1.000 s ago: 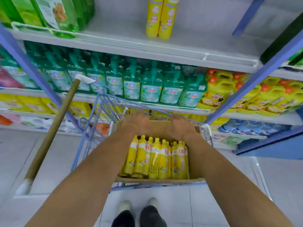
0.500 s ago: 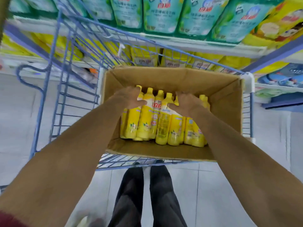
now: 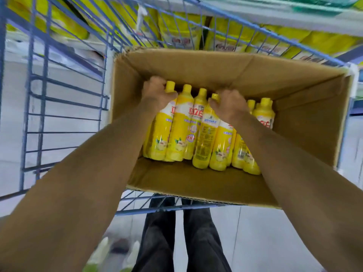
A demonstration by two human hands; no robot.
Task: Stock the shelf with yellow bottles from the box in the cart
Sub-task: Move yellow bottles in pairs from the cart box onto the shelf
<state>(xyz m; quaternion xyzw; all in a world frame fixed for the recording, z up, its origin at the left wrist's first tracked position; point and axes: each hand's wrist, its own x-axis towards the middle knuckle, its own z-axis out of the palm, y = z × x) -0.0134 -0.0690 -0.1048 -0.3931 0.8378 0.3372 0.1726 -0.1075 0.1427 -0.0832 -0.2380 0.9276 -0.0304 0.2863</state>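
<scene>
An open cardboard box (image 3: 306, 122) sits in a blue wire cart (image 3: 64, 99) and holds several upright yellow bottles (image 3: 181, 124) with yellow caps. My left hand (image 3: 156, 93) curls round the neck of the leftmost bottle (image 3: 161, 134). My right hand (image 3: 228, 106) grips the top of a bottle (image 3: 221, 146) near the middle of the row, hiding its cap. More bottles (image 3: 263, 112) stand to the right of that hand. Both forearms reach down into the box.
Beyond the cart, a low shelf carries yellow refill pouches (image 3: 180, 34). My dark trouser legs (image 3: 182, 240) stand on the pale tiled floor (image 3: 275, 242) below the cart. The box's right part has bare cardboard.
The view has tilted down and closer to the box. Both hands have sunk from above the caps onto the bottle necks and closed round them.
</scene>
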